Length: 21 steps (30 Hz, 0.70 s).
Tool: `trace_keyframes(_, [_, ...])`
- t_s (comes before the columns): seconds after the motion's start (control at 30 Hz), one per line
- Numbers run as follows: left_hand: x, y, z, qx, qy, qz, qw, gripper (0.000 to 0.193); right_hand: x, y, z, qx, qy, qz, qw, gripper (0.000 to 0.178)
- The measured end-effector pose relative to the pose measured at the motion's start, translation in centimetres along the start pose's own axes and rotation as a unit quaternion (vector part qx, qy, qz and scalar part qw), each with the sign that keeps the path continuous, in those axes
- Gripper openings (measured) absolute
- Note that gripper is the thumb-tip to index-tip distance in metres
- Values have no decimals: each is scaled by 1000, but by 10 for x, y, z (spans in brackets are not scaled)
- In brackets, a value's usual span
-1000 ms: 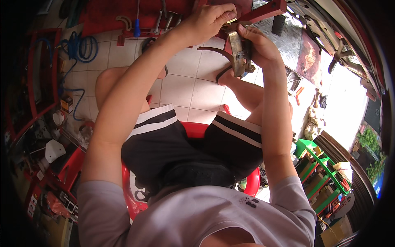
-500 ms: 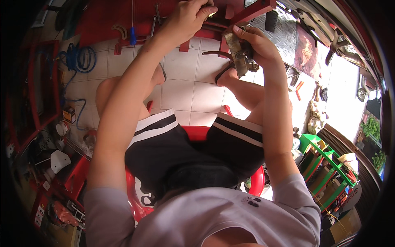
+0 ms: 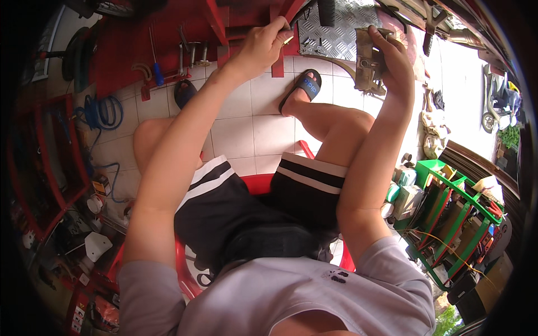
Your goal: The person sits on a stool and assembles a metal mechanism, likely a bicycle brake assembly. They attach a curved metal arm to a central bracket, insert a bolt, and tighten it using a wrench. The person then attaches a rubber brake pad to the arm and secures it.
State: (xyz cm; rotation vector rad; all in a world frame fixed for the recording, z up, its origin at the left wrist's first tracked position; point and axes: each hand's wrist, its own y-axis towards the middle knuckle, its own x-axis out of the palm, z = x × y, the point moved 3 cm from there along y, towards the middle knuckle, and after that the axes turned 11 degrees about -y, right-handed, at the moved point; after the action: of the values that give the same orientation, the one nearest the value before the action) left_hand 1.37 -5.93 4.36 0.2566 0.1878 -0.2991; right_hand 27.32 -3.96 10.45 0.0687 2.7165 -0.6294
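My right hand [image 3: 397, 63] is closed round a grimy, brownish metal machine part [image 3: 367, 63], held up over the tiled floor with the thumb on its upper end. The part has a plate-like body with cut-outs and lugs, and a thin curved strip shows at its left side. Farther left, my left hand [image 3: 262, 47] is closed by the red metal frame [image 3: 216, 22]. A small pale-yellow bit shows at its fingertips; what it belongs to is hidden. The two hands are well apart.
A blue-handled screwdriver [image 3: 158, 75] and wrenches [image 3: 181, 59] lie on the red surface at the far left. Small metal pieces rest on the tread plate [image 3: 342, 33]. A coiled blue hose [image 3: 103, 112] lies left; a green rack [image 3: 457, 224] stands right.
My right hand has moved right with the metal part, turning its face more toward me. My left hand has moved slightly down, and the view has shifted.
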Motion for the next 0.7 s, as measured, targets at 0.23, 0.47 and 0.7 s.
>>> trace_keyframes(0.23, [55,-13,-80,-515,-468,-3,719,25,-37,5,18,-28,106,20,994,35])
trace_keyframes(0.47, [111,49,-169,-587,-457,-53,666,27,-46,-15,2,11,124,126,984,16])
trace_keyframes(0.7, [147,108,-235,-596,-417,14,686,17,-58,-13,-3,16,128,120,984,25])
